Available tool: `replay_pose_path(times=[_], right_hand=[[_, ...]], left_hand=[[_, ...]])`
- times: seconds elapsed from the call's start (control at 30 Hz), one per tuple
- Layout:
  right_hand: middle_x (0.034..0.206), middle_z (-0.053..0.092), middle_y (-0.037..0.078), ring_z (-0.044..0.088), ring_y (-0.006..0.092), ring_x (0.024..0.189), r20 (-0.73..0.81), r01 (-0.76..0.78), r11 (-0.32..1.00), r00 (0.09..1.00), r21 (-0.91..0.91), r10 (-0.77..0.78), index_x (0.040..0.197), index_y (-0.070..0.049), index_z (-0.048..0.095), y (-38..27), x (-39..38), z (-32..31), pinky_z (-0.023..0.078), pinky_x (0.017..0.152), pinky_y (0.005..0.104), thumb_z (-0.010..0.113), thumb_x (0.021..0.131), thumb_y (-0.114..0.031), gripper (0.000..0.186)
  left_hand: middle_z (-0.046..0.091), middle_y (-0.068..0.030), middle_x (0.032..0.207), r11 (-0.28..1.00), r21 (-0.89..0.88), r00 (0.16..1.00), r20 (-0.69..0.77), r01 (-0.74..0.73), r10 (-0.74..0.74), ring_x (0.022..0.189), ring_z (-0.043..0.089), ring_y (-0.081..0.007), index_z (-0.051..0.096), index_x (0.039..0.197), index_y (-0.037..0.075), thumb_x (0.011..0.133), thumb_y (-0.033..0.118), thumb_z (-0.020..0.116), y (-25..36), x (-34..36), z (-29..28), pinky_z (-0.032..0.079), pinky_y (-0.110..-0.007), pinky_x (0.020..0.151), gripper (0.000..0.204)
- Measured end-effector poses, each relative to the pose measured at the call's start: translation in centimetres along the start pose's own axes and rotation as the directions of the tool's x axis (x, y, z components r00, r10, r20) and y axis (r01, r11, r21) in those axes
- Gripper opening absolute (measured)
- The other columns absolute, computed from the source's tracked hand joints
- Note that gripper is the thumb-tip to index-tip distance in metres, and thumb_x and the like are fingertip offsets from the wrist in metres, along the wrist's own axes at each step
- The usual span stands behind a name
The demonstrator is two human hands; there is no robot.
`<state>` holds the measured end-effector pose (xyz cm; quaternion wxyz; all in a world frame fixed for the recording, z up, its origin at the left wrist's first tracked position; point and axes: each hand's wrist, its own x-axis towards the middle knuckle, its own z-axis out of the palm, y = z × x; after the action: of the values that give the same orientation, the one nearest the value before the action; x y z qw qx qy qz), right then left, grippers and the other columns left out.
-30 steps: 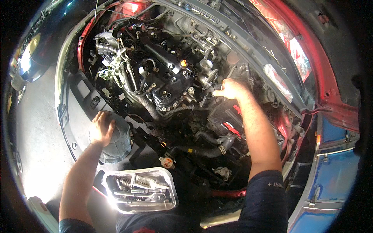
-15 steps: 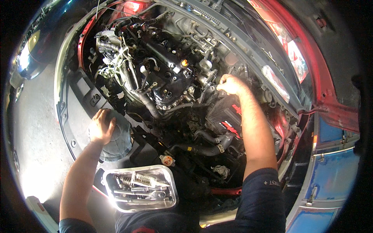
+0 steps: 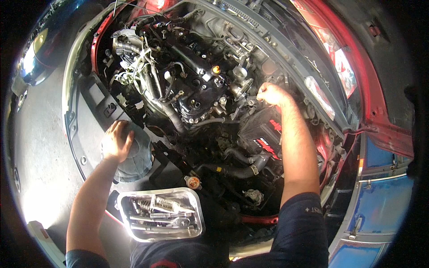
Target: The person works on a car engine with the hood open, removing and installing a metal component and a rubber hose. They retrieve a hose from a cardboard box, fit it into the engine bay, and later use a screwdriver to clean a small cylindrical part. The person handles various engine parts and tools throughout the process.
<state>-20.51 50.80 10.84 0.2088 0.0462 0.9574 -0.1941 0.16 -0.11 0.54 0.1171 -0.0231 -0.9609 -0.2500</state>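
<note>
the left hand (image 3: pixel 117 142) lies palm down on a rounded, blue-grey cap-like thing (image 3: pixel 137 160), its fingers laid loosely over the top with the thumb set apart, pressing rather than wrapped round it. the cap-like thing sits directly under those fingers on the black front panel (image 3: pixel 87 129), probably serving as a soft prop, so that the lean of the body has somewhere steady to go.

the right hand (image 3: pixel 273 96) reaches far across the engine bay. its fingers are curled inward, thumb and forefinger drawn together; whether they pinch some small piece i cannot tell, as the tips are too small to read. just left of these fingers is a metal housing (image 3: pixel 240 88), and beyond it the black engine cover (image 3: pixel 192 78). a black box with red markings (image 3: pixel 254 134) lies below the right fingers, partly behind the forearm, which seems to pass over its edge simply because that is the direct way in.

nearer the body than the left fingers stands a silvery tray (image 3: pixel 199 214) holding a ratchet (image 3: pixel 182 221) and other metal tools, likely kept there to be in easy reach and to stop loose pieces dropping into the bay. between the two hands, lower down, is an orange-topped round cap (image 3: pixel 192 182).
</note>
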Motion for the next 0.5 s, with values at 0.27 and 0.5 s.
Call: replay_pose_path(times=[0.27, 0.5], right_hand=[[0.08, 0.059, -0.001, 0.057, 0.0144, 0.075, -0.047, -0.032, 0.972, 0.998, 0.232, 0.044, 0.1, -0.01, 0.066, -2.0, -2.3, -0.7, 0.049, 0.06, 0.0323, 0.075, 0.079, -0.029, 0.03], [0.097, 0.067, 0.005, 0.061, 0.0195, 0.089, -0.082, -0.057, 0.983, 0.994, 0.172, 0.072, 0.105, -0.009, 0.068, -3.0, -3.4, -1.4, 0.049, 0.073, 0.038, 0.077, 0.073, -0.036, 0.043]], left_hand=[[0.062, -0.017, 0.111, 1.0, 0.009, 1.0, 0.003, 0.001, -0.001, 0.108, 0.059, -0.0367, 0.06, 0.113, 0.001, 0.087, 0.03, 0.06, 0.1, 0.1, -0.1, 0.046, -0.043, 0.095, 0.038], [0.062, -0.0176, 0.111, 0.999, 0.032, 1.0, -0.013, -0.009, 0.009, 0.108, 0.06, -0.0366, 0.06, 0.113, 0.001, 0.087, 0.03, 0.06, -0.1, 0.0, 0.1, 0.046, -0.043, 0.095, 0.04]])
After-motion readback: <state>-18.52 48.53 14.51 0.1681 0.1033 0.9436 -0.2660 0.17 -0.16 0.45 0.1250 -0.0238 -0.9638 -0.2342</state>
